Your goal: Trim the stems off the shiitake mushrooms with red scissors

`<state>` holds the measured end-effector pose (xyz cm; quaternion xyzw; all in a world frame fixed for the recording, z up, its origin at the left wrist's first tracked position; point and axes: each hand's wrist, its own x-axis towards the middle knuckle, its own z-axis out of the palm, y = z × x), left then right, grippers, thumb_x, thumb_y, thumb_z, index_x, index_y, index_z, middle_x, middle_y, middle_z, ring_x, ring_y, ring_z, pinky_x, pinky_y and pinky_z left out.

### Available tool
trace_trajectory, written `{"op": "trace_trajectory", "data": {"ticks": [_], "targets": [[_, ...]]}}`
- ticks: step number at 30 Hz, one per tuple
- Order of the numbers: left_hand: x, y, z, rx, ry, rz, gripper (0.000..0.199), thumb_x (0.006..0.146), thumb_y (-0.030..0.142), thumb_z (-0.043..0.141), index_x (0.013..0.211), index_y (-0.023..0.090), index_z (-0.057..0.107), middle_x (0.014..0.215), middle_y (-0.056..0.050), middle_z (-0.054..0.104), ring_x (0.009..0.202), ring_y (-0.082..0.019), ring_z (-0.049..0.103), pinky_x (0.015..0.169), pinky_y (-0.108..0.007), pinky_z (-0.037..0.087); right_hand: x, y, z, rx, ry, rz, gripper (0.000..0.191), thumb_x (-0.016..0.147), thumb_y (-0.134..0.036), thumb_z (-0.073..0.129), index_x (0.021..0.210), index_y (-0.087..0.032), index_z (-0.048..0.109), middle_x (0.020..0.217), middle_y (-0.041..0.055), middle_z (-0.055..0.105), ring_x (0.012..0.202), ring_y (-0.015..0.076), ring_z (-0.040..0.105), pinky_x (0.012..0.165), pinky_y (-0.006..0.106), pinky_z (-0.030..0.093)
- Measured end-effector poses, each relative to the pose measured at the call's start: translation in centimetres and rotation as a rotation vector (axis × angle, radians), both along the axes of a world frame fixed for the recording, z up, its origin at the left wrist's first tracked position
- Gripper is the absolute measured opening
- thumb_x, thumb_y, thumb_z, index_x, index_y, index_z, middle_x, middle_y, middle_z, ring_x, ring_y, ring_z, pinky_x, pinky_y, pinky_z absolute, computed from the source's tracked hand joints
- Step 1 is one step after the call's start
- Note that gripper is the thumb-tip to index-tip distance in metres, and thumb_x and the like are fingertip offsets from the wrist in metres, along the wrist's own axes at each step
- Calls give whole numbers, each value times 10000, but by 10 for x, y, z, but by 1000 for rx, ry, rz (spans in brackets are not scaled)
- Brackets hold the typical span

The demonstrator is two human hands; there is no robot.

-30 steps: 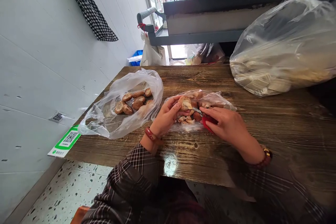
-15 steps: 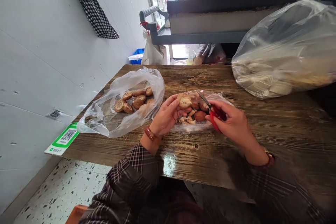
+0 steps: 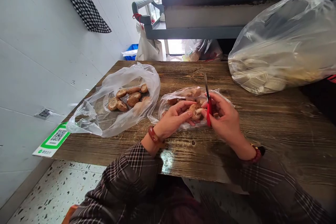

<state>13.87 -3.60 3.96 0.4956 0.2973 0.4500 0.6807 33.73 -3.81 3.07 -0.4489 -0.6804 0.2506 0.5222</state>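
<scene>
Above a plastic bag (image 3: 164,102) of mushrooms, my left hand (image 3: 176,120) pinches a brown mushroom (image 3: 195,112) with its pale stem toward the right. My right hand (image 3: 225,117) is closed round red-handled scissors (image 3: 209,110), their blades pointing up and away from me. The right fingertips are close to the mushroom's stem; whether they touch it I cannot tell. More mushrooms in the bag below are partly hidden by both hands. To the left, an open white plastic bag (image 3: 115,127) holds several brown mushrooms (image 3: 133,99).
All this lies on a dark wooden table (image 3: 183,154). A large clear bag (image 3: 278,52) with pale contents stands at the back right. A green-and-white QR card (image 3: 54,140) is at the left edge, by the white wall. Behind the table is a grey metal frame (image 3: 194,34).
The mushroom has moved down and to the right, its stem now facing my right hand. My right hand has turned the scissors upright and come closer. The view has shifted slightly.
</scene>
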Motion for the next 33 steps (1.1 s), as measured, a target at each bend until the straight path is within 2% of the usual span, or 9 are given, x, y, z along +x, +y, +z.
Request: {"op": "trace_trajectory", "data": {"ticks": [6,9,15,18,22,25,28,30,33], "targets": [[-2,-2,2,0,45,-65,407,837,441,829,1160,205,753,1070,-77,734,786,-179,730,655,-290,602,8,11,1,-88,157,-7,521,884,-411,734,1368,-270,602,976,33,764,853,199,732,717,345,625],[-10,-1,9,19,26,-24,423,823,446,836,1161,210,743,1108,-77,734,793,-186,733,667,-300,606,11,13,1,-95,193,-69,537,887,-427,740,1381,-267,601,976,36,760,838,200,724,725,364,636],[-29,0,29,213,6,308,391,863,377,780,1219,238,698,1167,-70,709,892,-195,714,692,-285,601,8,12,-8,-36,40,-63,512,884,-353,740,1378,-267,639,1101,68,776,944,235,739,888,442,619],[-31,1,32,313,49,455,367,877,335,738,1228,247,678,1182,-69,695,935,-200,705,730,-305,603,9,14,-14,-17,2,-93,519,892,-345,724,1396,-266,633,1142,77,777,974,243,745,920,461,610],[-40,0,31,361,150,641,385,880,305,700,1261,264,654,1241,-72,673,959,-190,699,759,-307,599,10,14,-15,-2,24,-111,543,893,-365,719,1418,-269,616,1138,76,782,943,241,751,892,463,620],[-62,-1,32,404,277,764,385,888,302,678,1270,266,652,1241,-77,675,968,-187,697,723,-277,591,8,11,-14,12,40,-95,542,886,-368,724,1410,-268,624,1128,80,787,935,246,752,892,474,620],[-100,2,37,464,501,900,379,893,292,660,1270,255,670,1244,-77,684,936,-171,690,716,-264,588,7,9,-12,9,48,-68,531,896,-367,715,1409,-262,627,1143,89,785,955,252,753,905,481,616],[-128,6,41,475,712,962,409,888,293,657,1293,236,676,1253,-87,691,928,-177,689,785,-307,607,7,8,-11,8,46,-55,523,902,-367,708,1408,-263,629,1139,88,786,955,251,755,899,474,618],[-159,10,44,488,1020,924,453,859,283,665,1295,165,691,1303,-145,681,1055,-248,695,962,-431,596,7,7,-9,19,60,-55,523,902,-365,707,1409,-265,629,1113,79,790,933,241,756,882,456,622]]}}
